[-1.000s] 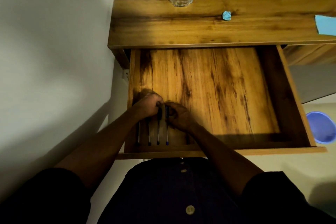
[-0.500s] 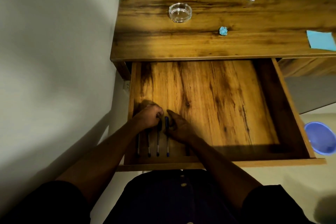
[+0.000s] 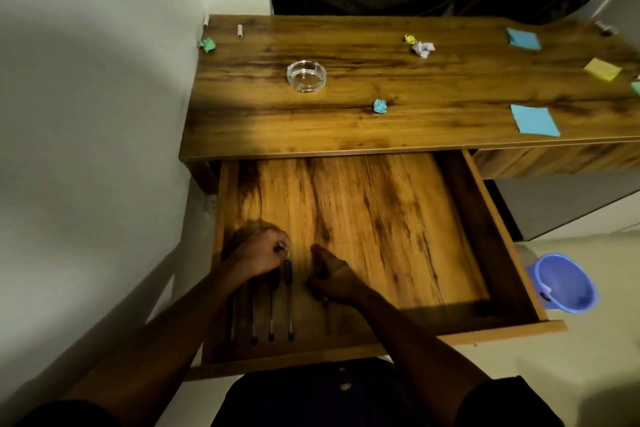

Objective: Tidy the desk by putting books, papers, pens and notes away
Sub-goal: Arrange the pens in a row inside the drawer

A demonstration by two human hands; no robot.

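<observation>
Four pens (image 3: 273, 305) lie side by side in the drawer (image 3: 512, 253); your left hand (image 3: 259, 255) curls its grip onto their caps, right hand (image 3: 332, 276) loosely closed, empty. Next, collect the notes (image 3: 534, 120) off the worktop (image 3: 346, 121).

The scene is dimly and warmly lit. A brighter patch is cast on the desk top (image 3: 346, 121), while the drawer (image 3: 363, 236) front corner is shadowed. The right hand (image 3: 332, 279) is motion-blurred. Straight edges are bowed toward the frame borders.
</observation>
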